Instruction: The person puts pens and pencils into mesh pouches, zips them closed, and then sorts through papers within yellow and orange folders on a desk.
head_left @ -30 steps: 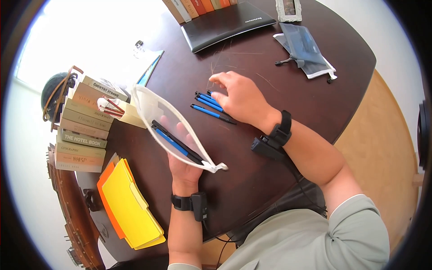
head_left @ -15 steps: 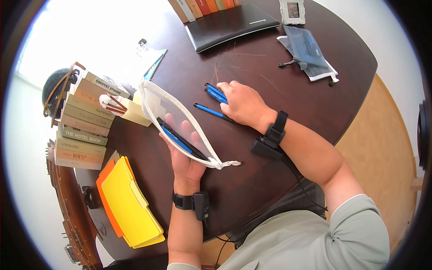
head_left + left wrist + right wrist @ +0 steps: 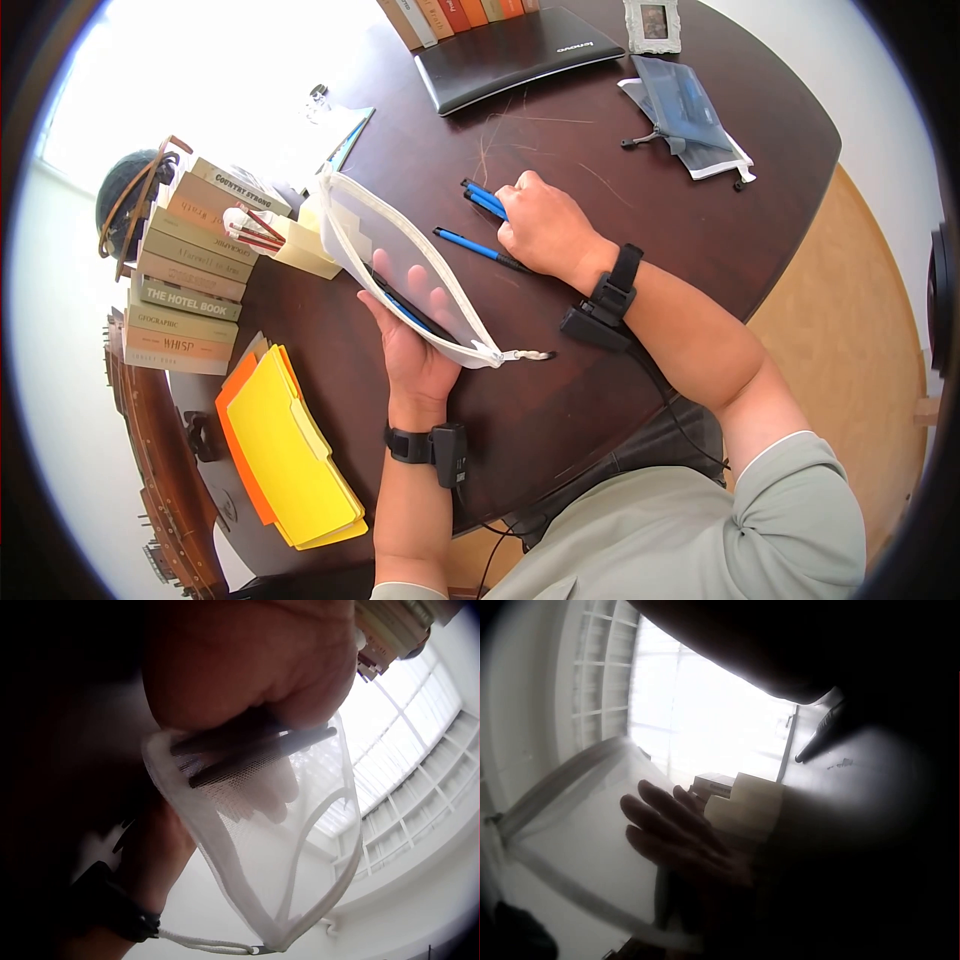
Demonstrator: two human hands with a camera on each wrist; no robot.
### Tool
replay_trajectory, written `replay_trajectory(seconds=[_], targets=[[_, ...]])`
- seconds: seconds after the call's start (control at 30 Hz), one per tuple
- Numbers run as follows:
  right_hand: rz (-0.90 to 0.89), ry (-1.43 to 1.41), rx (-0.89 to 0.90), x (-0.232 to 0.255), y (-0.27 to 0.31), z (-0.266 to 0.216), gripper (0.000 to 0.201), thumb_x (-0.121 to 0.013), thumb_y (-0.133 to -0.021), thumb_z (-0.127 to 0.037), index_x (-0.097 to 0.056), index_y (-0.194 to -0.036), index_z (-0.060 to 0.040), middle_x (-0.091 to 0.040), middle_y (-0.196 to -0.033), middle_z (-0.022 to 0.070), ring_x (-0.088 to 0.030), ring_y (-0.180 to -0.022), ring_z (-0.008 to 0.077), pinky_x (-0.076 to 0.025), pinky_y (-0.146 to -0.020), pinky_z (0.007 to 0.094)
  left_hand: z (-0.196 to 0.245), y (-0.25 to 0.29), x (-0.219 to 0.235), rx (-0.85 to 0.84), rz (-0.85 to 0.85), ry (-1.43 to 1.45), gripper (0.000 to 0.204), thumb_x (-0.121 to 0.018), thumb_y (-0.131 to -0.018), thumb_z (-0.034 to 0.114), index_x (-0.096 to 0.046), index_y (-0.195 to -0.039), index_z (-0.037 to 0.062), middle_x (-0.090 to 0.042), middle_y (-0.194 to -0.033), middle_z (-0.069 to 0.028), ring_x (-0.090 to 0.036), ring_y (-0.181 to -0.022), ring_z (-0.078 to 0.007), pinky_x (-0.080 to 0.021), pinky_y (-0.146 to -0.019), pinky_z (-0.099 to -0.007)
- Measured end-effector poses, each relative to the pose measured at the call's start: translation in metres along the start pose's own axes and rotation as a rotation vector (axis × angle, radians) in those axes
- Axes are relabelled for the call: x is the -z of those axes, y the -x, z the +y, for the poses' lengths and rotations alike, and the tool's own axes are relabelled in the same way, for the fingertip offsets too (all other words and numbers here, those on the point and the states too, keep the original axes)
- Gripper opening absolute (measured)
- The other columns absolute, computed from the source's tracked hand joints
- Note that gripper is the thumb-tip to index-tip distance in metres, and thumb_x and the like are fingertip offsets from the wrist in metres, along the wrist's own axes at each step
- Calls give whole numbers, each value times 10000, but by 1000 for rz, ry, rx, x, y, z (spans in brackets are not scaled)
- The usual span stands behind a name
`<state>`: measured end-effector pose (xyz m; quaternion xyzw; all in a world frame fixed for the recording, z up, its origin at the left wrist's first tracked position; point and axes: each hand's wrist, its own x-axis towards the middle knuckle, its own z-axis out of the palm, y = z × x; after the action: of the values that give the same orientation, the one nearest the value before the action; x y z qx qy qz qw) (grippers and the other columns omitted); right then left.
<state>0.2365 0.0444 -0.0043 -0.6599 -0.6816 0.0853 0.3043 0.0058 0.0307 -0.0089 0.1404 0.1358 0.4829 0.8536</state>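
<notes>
My left hand (image 3: 420, 368) holds up a white mesh zipper pouch (image 3: 350, 232), its mouth gaping and its fingers showing through the mesh. Blue and black pens (image 3: 410, 310) lie inside, partly hidden by the pouch edge; in the left wrist view, dark pens (image 3: 259, 759) show through the netting. Over the desk, my right hand (image 3: 548, 225) has its fingers curled around blue pens (image 3: 485, 200), whose ends stick out to the left. A single blue pen (image 3: 475, 245) lies just below this hand, its dark end close to the wrist side.
Stacked books (image 3: 190, 280) and a cream holder (image 3: 308, 250) stand at the left. Yellow folders (image 3: 290, 450) lie nearer. A closed laptop (image 3: 515, 60) sits at the back, with a picture frame (image 3: 655, 25) and blue-grey mesh pouches (image 3: 685, 115) to its right.
My right hand has come down onto the pens and its fingers have curled around them. The left hand's pouch has tilted and shifted slightly up and right, hiding more of the pens inside.
</notes>
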Motion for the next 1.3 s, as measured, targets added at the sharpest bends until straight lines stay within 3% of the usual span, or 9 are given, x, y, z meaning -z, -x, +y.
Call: replay_trajectory(seconds=[0.27,0.37,0.43,0.57,0.8,1.0,1.1,1.2,1.3], targets=[[134,-349,-96,5,-7,-6,218,-586,-979,-164,-609,-1078,28,-670,-911,231,-680,-881,423,-555,-812,481,1,-2,7,-1,-7,36,489,-463,-1037,593,-530,-1484,407,-664,-1287,86,-647,-1122,-128,-586,-987,-320],[229,-659,-181,27,-5,-26,215,-604,-1022,-214,-610,-1046,-1,-644,-814,132,-666,-778,275,-538,-689,398,-2,0,5,-40,13,-85,502,-461,-1050,573,-523,-1504,370,-656,-1337,78,-637,-1177,-131,-545,-1060,-343],[182,-1079,-270,30,-5,-29,196,-621,-1029,-224,-612,-1037,-29,-607,-793,64,-602,-718,168,-492,-620,315,-7,2,-9,-73,176,-205,522,-438,-1060,576,-493,-1522,337,-623,-1334,42,-614,-1178,-123,-535,-1066,-335],[75,-1512,-353,58,7,-49,157,-609,-1043,-172,-599,-1127,-40,-538,-841,-29,-509,-730,39,-408,-565,201,-10,1,-19,-14,213,-232,588,-406,-1052,630,-504,-1501,265,-613,-1326,-15,-612,-1164,-216,-532,-1053,-419],[51,-1302,-320,63,17,-60,175,-670,-1003,-205,-682,-1005,-31,-614,-785,-23,-539,-701,34,-445,-605,230,-13,1,-23,-26,206,-216,656,-378,-1040,663,-510,-1476,191,-631,-1290,-46,-636,-1121,-269,-548,-1015,-455],[75,-1132,-260,54,20,-63,206,-712,-975,-220,-695,-968,-15,-685,-801,3,-586,-729,56,-481,-653,259,-11,-3,-9,11,144,-257,710,-315,-1050,665,-452,-1522,153,-600,-1388,-79,-613,-1225,-274,-518,-1076,-475],[89,-1008,-239,50,20,-59,222,-737,-950,-224,-702,-969,-6,-705,-792,25,-592,-712,65,-489,-654,257,-12,-4,-13,13,127,-245,697,-223,-1053,665,-319,-1608,254,-501,-1528,-157,-548,-1330,-306,-497,-1094,-458],[113,-821,-211,55,20,-63,225,-750,-927,-213,-707,-962,5,-712,-780,50,-621,-685,87,-500,-637,266,-12,-4,-9,-5,120,-270,704,-223,-1052,665,-313,-1612,248,-503,-1527,-162,-547,-1335,-309,-494,-1099,-465],[9,-951,-285,55,21,-64,214,-746,-912,-194,-712,-967,10,-721,-774,75,-645,-661,118,-506,-622,285,-14,-3,-18,-15,117,-284,702,-233,-1054,660,-315,-1613,242,-503,-1525,-171,-557,-1325,-311,-506,-1087,-464]])
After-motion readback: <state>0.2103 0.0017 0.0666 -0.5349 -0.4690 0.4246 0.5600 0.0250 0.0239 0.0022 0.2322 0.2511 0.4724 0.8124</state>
